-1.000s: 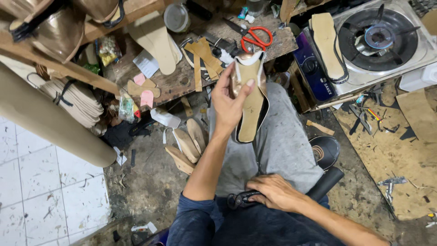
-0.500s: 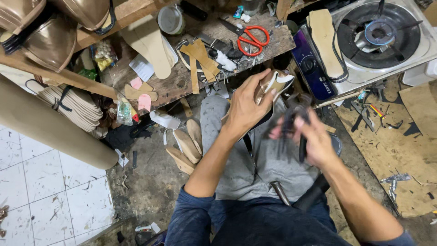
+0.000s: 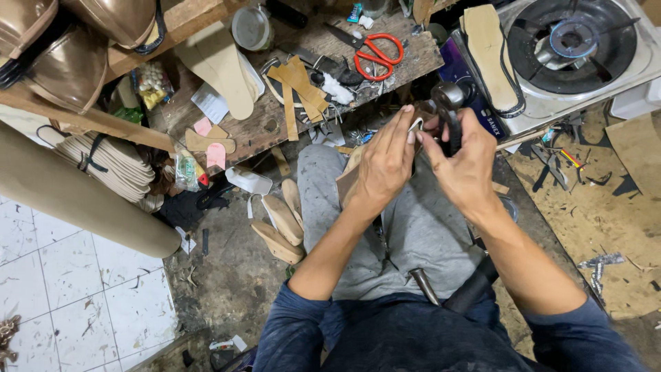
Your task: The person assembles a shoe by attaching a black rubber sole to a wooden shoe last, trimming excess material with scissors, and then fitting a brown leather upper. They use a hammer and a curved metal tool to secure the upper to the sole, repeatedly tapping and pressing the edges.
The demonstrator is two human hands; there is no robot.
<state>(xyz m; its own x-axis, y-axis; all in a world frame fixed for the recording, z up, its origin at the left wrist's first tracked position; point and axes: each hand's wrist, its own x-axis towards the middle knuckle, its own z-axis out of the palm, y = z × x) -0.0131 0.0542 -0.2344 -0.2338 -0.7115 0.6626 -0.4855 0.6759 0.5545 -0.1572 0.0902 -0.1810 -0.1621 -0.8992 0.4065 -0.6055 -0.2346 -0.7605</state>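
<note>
My left hand (image 3: 385,165) grips a shoe sole (image 3: 348,184) above my lap, edge-on, so only its brown side and a pale rim show. My right hand (image 3: 463,164) holds dark metal pincers (image 3: 451,114) and meets the left hand at the far end of the sole. The pincers' jaws are at the sole's pale tip, and the contact is hidden by my fingers. Both forearms reach forward over my grey trousers (image 3: 420,234).
A cluttered wooden bench (image 3: 265,127) ahead carries red scissors (image 3: 379,49), leather strips and a tan insole. A gas stove (image 3: 575,41) with an insole (image 3: 492,55) on it stands right. Wooden soles (image 3: 279,224) lie on the floor. A metal tool (image 3: 423,286) rests on my lap.
My right hand has come up from my lap with the dark pincers and reached the sole. My left hand has turned the sole from flat-on to edge-on and lowered it slightly.
</note>
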